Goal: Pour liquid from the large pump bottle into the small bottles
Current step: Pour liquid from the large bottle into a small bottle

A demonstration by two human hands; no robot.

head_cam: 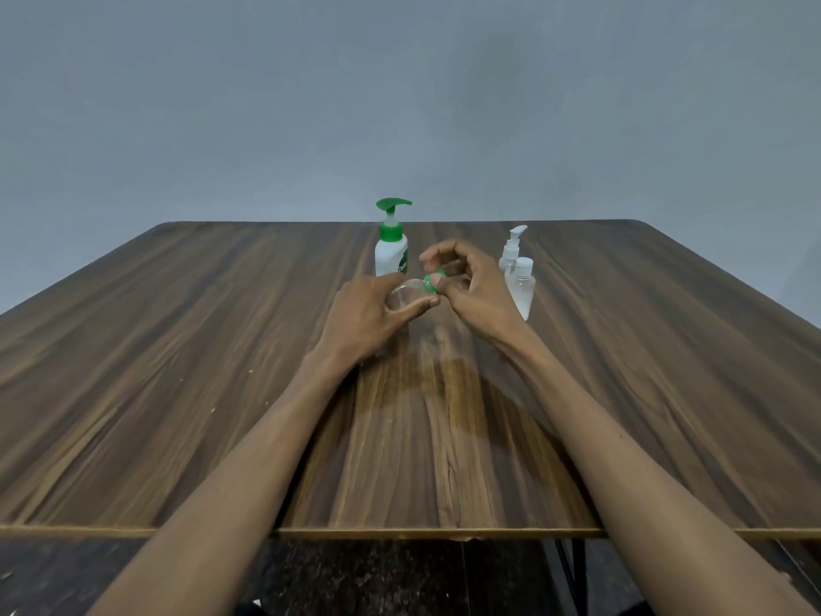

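You are holding a small clear bottle (406, 296) over the middle of the wooden table (177, 349). It is tipped on its side, with its green cap (433, 282) pointing to your right. Your left hand (371, 315) wraps around the body of the bottle, with the thumb pressed along its near side. Your right hand (466, 282) pinches the green cap with the thumb and bent fingers. You cannot tell if the cap is tight or loose.

Just behind your left hand stands the large pump bottle (391, 251). It is white with a green collar and a green pump head, and it stands straight up near the far edge of the table.

To the right of your right hand stand two more small clear bottles. One has a flat white cap (522, 289) and is nearer to you. The other has a white pump top (511, 249) and stands just behind it. They stand so close that you cannot tell if they touch.

Behind the table is a plain grey wall (400, 104).
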